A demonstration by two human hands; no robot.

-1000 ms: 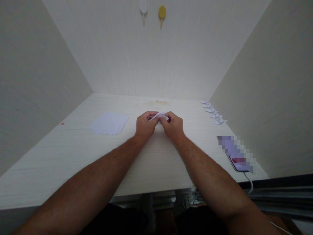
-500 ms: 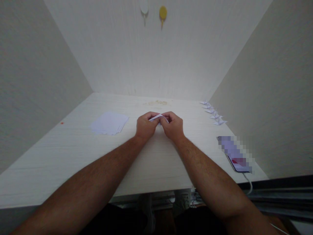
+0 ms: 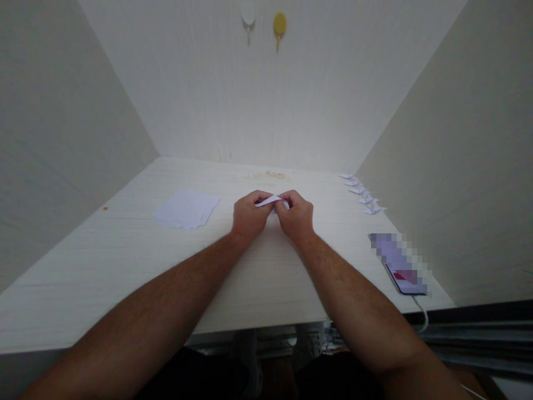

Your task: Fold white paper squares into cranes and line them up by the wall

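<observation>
L hand (image 3: 251,215) and R hand (image 3: 297,215) meet mid-desk, almost touching, fingers curled in. Each has thumb + fingertips pinched nearly closed on the same small folded white paper (image 3: 268,200), so it sits btwn the two hands, right at the tips. A slim pointed flap slants up L to R across the gap; its L end goes in at the L thumb & curled index, R end runs in by the R thumb, w/ a small white bit showing past it. Rest hidden by the fingers, so can't tell no. of folds, or whether the paper touches the desk (image 3: 260,294).

Forearms reach in from the near edge, L and R, forming a V.

Farther out, L of the L hand & well apart from it: loose stack of white paper sheets (image 3: 187,209), flat, edges uneven. R side, along the side panel (image 3: 462,183): slanting row of 5 small origami cranes (image 3: 373,210), white, close together. Nearer the wearer, a smartphone (image 3: 393,266) lies flat, screen mostly pixelated, w/ white cable (image 3: 425,319) off its near end.

Beyond the hands: brownish stain (image 3: 268,175) nr the back panel (image 3: 250,105); up on that, white hook (image 3: 249,16) & yellow hook (image 3: 280,24), side by side.
</observation>
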